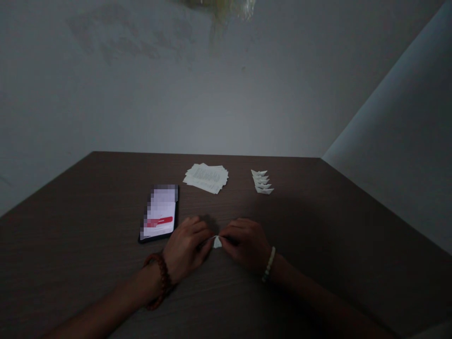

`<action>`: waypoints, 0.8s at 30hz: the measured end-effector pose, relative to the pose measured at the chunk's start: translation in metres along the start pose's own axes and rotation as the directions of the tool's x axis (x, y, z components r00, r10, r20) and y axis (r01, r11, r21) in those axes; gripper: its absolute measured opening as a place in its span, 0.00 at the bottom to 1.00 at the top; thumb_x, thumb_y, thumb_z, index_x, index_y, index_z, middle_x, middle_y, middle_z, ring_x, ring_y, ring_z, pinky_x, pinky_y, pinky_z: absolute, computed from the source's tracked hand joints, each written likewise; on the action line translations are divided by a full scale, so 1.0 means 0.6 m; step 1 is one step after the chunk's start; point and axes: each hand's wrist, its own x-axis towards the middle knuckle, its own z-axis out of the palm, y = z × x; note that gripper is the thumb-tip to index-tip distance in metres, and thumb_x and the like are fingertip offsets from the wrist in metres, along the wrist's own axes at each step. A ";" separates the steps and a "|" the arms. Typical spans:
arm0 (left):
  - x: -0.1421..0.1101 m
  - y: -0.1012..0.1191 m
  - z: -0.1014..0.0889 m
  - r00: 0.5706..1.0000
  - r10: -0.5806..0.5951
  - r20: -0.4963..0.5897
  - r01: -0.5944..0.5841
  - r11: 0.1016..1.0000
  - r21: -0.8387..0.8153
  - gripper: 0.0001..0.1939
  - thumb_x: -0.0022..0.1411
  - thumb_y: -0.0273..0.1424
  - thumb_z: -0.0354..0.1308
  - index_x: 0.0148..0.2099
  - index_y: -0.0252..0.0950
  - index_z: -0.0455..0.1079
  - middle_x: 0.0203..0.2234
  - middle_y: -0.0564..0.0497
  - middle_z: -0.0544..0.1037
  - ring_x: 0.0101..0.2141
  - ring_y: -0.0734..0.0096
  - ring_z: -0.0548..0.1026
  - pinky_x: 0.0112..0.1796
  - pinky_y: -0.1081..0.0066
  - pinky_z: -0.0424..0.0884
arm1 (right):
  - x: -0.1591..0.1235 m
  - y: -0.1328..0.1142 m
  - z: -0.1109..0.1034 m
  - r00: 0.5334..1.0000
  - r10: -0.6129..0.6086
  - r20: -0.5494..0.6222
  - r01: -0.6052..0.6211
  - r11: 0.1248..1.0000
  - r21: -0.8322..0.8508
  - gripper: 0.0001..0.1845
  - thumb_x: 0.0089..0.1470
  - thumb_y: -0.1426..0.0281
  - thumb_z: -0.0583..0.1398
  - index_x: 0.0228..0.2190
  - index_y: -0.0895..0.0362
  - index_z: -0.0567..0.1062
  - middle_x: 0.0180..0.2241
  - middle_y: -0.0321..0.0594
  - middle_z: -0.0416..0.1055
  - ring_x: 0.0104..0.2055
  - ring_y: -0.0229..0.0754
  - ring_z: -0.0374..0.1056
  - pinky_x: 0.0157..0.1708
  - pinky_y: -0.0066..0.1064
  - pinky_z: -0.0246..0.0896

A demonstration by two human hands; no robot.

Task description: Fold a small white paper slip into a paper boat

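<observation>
Just above the table's near part, my left hand (187, 247) and my right hand (245, 245) pinch a small folded white paper piece (217, 242) between their fingertips. Its ends disappear into my fingers, so its full shape is hidden. A brown bead bracelet (161, 280) circles my left wrist, and a white bead bracelet (269, 264) circles my right. Beyond my hands lie a loose stack of printed paper slips (205, 178) and a tight row of several small folded paper boats (262, 181).
A smartphone (158, 213) with a pixelated, lit screen lies close to my left hand. The dark wood-grain table (300, 207) meets grey walls (226, 94) at its far and right edges. A blurred yellowish object (221, 7) shows at the top.
</observation>
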 end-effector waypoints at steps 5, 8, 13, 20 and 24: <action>-0.001 0.000 -0.002 1.000 0.019 0.002 -0.019 1.000 0.011 0.11 0.63 0.26 0.50 0.33 0.35 0.73 0.25 0.49 0.72 0.31 0.64 0.67 0.33 0.64 0.65 | -0.004 0.004 -0.008 1.000 -0.019 0.009 0.019 1.000 0.008 0.05 0.55 0.69 0.59 0.31 0.54 0.76 0.31 0.36 0.75 0.33 0.38 0.68 0.37 0.30 0.58; 0.000 0.001 -0.005 0.999 0.044 0.013 -0.044 0.998 0.032 0.12 0.64 0.26 0.49 0.35 0.35 0.74 0.25 0.48 0.72 0.31 0.65 0.67 0.32 0.66 0.66 | -0.006 0.008 -0.011 0.997 -0.067 0.036 0.067 0.997 -0.023 0.04 0.54 0.70 0.59 0.32 0.54 0.75 0.32 0.36 0.75 0.33 0.38 0.67 0.37 0.30 0.58; -0.001 0.003 -0.004 0.997 0.053 0.062 -0.055 0.998 0.036 0.11 0.65 0.28 0.49 0.35 0.35 0.72 0.28 0.48 0.73 0.32 0.64 0.68 0.33 0.65 0.67 | -0.009 0.017 -0.010 0.984 -0.168 0.058 0.176 0.969 -0.175 0.04 0.54 0.72 0.59 0.29 0.54 0.74 0.31 0.35 0.73 0.32 0.39 0.64 0.34 0.31 0.55; -0.005 0.002 0.003 0.997 0.058 0.058 -0.059 0.998 0.016 0.08 0.62 0.32 0.54 0.40 0.35 0.72 0.32 0.47 0.74 0.35 0.61 0.69 0.35 0.62 0.68 | -0.010 0.022 -0.007 0.974 -0.222 0.045 0.226 0.945 -0.236 0.03 0.54 0.72 0.59 0.29 0.55 0.73 0.30 0.35 0.72 0.32 0.38 0.64 0.33 0.31 0.54; -0.009 0.001 0.003 0.996 0.053 0.065 -0.053 0.999 -0.007 0.08 0.62 0.30 0.53 0.42 0.35 0.72 0.33 0.47 0.74 0.35 0.61 0.69 0.36 0.61 0.68 | -0.011 0.023 -0.005 0.981 -0.190 0.045 0.195 0.959 -0.205 0.04 0.55 0.72 0.58 0.29 0.55 0.73 0.30 0.36 0.72 0.32 0.38 0.63 0.34 0.30 0.54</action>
